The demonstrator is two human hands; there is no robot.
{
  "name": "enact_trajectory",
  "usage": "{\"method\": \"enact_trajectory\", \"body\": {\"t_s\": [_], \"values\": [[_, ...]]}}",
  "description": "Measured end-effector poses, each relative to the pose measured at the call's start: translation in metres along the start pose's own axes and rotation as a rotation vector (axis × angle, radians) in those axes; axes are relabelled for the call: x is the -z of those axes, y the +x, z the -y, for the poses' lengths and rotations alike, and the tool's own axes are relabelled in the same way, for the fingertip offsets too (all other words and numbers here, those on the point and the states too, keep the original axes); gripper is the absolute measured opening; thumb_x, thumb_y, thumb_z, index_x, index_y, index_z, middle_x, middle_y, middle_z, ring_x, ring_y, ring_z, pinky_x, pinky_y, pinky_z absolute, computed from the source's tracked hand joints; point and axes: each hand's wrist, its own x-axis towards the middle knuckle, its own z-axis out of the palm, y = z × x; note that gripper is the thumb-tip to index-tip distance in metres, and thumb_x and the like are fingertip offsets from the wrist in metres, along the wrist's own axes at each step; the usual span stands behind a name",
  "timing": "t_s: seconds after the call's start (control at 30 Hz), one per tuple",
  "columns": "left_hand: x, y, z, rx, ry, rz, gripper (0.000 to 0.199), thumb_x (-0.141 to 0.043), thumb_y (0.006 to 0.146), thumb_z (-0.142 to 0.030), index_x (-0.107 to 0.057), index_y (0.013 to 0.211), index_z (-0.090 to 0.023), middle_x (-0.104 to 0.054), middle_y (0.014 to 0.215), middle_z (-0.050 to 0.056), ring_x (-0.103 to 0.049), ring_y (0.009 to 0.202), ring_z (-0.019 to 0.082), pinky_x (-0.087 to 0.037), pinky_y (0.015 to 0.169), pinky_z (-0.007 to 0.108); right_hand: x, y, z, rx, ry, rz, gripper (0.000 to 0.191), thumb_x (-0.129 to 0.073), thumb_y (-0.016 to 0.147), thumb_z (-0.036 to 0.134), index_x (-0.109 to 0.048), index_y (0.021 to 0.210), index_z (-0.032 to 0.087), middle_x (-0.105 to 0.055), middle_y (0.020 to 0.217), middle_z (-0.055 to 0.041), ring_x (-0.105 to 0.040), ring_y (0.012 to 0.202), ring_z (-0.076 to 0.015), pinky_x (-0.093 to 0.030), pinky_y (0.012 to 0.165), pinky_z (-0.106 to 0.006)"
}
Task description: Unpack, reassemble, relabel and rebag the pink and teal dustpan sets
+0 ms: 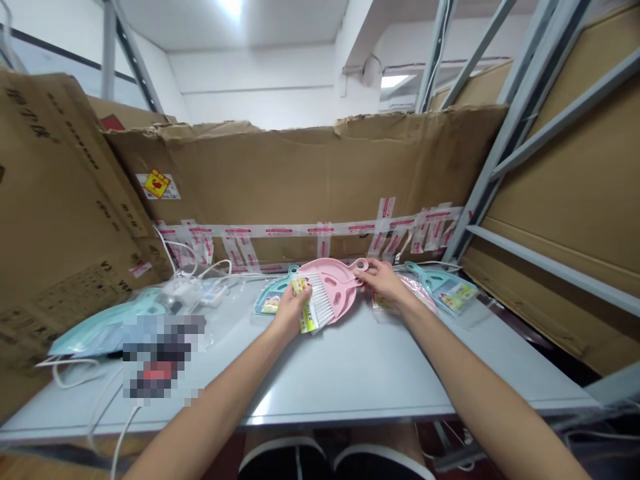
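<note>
A pink dustpan (345,303) with a white-bristled brush (321,299) lying against it is held up between my hands above the table. My left hand (290,310) grips the brush side, thumb on the yellow-green label card (306,313). At the handle end, my right hand (383,279) pinches the pink handle near its ring. Behind my left hand lies a teal dustpan set (270,297). Another pink set (417,290) in clear plastic is partly hidden by my right hand and forearm. Further right is a bagged teal set (453,293).
The grey table (350,380) backs onto a taped cardboard sheet (310,180). At left are teal items (100,327) in plastic, white cables (75,373), clear bags (220,293) and a pixelated object (160,367). Metal shelf posts (500,160) rise at right.
</note>
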Motion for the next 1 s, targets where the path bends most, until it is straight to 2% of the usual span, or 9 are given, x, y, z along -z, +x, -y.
{"method": "enact_trajectory", "body": {"t_s": [0.1,0.23,0.4,0.5,0.6,0.7,0.83,0.93,1.0], "values": [[0.001,0.002,-0.001,0.041,-0.002,0.043,0.069,-0.105,0.066,-0.04,-0.067,0.121,-0.02,-0.083,0.105,0.01,-0.083,0.099,0.033,-0.067,0.093,0.048,0.006,0.005,-0.009,-0.048,0.069,-0.015,0.046,-0.097,0.083,0.024,-0.069,0.118,0.02,-0.08,0.076,-0.0025,-0.072,0.063,-0.017,-0.062,0.055,-0.024],[0.005,0.0,-0.001,0.151,0.074,0.14,0.057,-0.103,0.071,-0.036,-0.069,0.113,-0.018,-0.083,0.099,0.012,-0.083,0.091,0.03,-0.067,0.087,0.042,0.011,0.011,-0.019,-0.112,0.145,0.02,0.049,-0.098,0.079,0.014,-0.072,0.12,0.019,-0.084,0.087,-0.0046,-0.077,0.071,-0.0168,-0.066,0.064,-0.024],[0.012,-0.016,-0.029,0.451,0.376,0.466,0.051,-0.103,0.073,-0.053,-0.075,0.096,-0.017,-0.083,0.096,0.016,-0.081,0.08,0.028,-0.064,0.08,0.04,0.01,0.02,-0.026,-0.156,0.215,-0.022,0.048,-0.096,0.072,0.001,-0.076,0.113,0.017,-0.085,0.089,-0.0071,-0.08,0.075,-0.0177,-0.067,0.067,-0.024],[0.013,-0.024,-0.055,0.487,0.681,0.649,0.055,-0.096,0.075,-0.067,-0.08,0.097,-0.018,-0.085,0.097,0.015,-0.074,0.069,0.023,-0.054,0.064,0.032,0.01,0.028,-0.023,-0.139,0.251,-0.082,0.038,-0.096,0.075,0.005,-0.078,0.106,0.018,-0.085,0.089,-0.0072,-0.08,0.076,-0.0172,-0.067,0.067,-0.023],[0.009,-0.029,-0.067,0.297,1.057,0.731,0.054,-0.093,0.073,-0.073,-0.078,0.084,-0.022,-0.074,0.072,0.001,-0.058,0.057,0.016,-0.035,0.055,0.028,0.017,0.035,-0.014,-0.109,0.25,-0.109,0.032,-0.097,0.077,0.014,-0.078,0.102,0.019,-0.084,0.088,-0.0045,-0.078,0.073,-0.0156,-0.066,0.064,-0.022],[0.0,-0.037,-0.059,0.049,1.287,0.824,0.056,-0.096,0.068,-0.07,-0.068,0.07,-0.022,-0.059,0.061,-0.005,-0.044,0.056,0.013,-0.025,0.056,0.029,0.031,0.037,-0.003,-0.078,0.233,-0.136,0.031,-0.099,0.077,0.024,-0.078,0.098,0.02,-0.083,0.084,-0.0024,-0.076,0.069,-0.0149,-0.065,0.063,-0.023],[-0.013,-0.05,-0.037,-0.234,1.363,0.812,0.048,-0.087,0.084,-0.069,-0.074,0.077,-0.023,-0.07,0.072,0.0,-0.055,0.063,0.017,-0.034,0.062,0.031,0.056,0.033,0.006,-0.077,0.171,-0.17,0.038,-0.104,0.069,0.033,-0.078,0.094,0.019,-0.08,0.077,-0.001,-0.071,0.063,-0.0149,-0.061,0.058,-0.025],[-0.016,-0.049,-0.025,-0.528,1.394,0.684,0.042,-0.062,0.108,-0.057,-0.08,0.09,-0.023,-0.077,0.088,0.01,-0.068,0.086,0.026,-0.046,0.08,0.035,0.074,0.03,0.004,-0.087,0.061,-0.153,0.04,-0.106,0.063,0.032,-0.081,0.092,0.017,-0.078,0.074,-0.0023,-0.065,0.058,-0.0123,-0.054,0.052,-0.022],[-0.012,-0.042,-0.019,-0.655,1.429,0.591,0.036,-0.055,0.112,-0.042,-0.083,0.099,-0.023,-0.078,0.1,0.013,-0.068,0.102,0.031,-0.05,0.094,0.042,0.084,0.029,-0.002,-0.074,-0.087,-0.111,0.04,-0.104,0.066,0.037,-0.083,0.092,0.015,-0.076,0.072,-0.0022,-0.06,0.055,-0.0112,-0.048,0.05,-0.021]]}}
